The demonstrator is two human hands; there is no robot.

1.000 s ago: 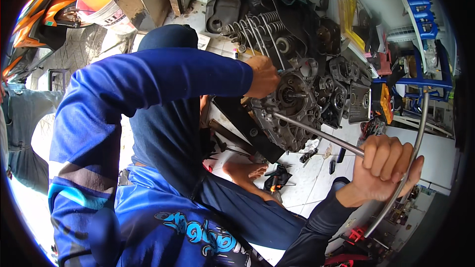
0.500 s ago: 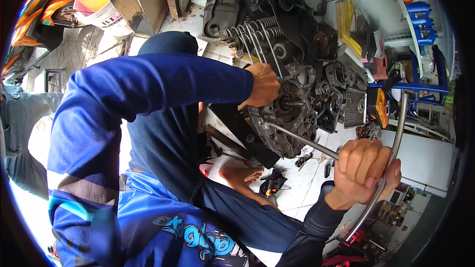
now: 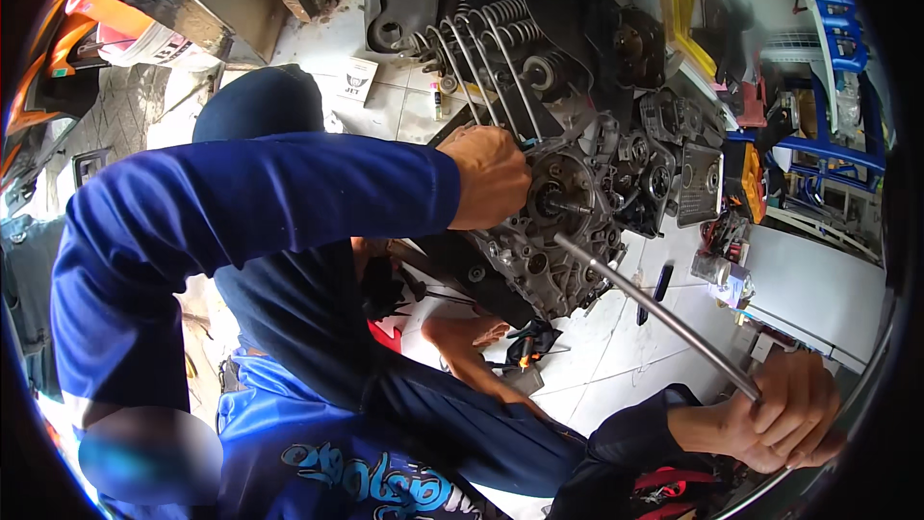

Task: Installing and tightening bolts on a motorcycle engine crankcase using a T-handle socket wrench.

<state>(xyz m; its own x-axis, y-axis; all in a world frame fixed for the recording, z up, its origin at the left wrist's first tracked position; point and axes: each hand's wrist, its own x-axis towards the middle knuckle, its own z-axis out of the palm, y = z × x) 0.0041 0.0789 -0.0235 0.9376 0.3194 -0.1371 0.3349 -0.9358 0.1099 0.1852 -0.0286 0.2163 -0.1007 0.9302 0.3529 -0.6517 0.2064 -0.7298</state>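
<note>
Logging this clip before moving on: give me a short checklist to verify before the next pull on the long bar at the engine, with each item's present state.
1. Right hand wrapped round the long metal bar: ok.
2. Left hand braced on the engine case: ok.
3. Bar's far end seated on the fastener: cannot tell, too small.
4. Floor under the bar free of clutter: not ok, loose small tools lie there.
5. Engine firmly supported: cannot tell.

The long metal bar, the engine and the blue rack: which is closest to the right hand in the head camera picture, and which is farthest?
1. Long metal bar: gripped in the right hand, running up-left to the engine.
2. Engine: middle of the picture, at the bar's far end, under the left hand.
3. Blue rack: upper right edge, farthest.
</note>
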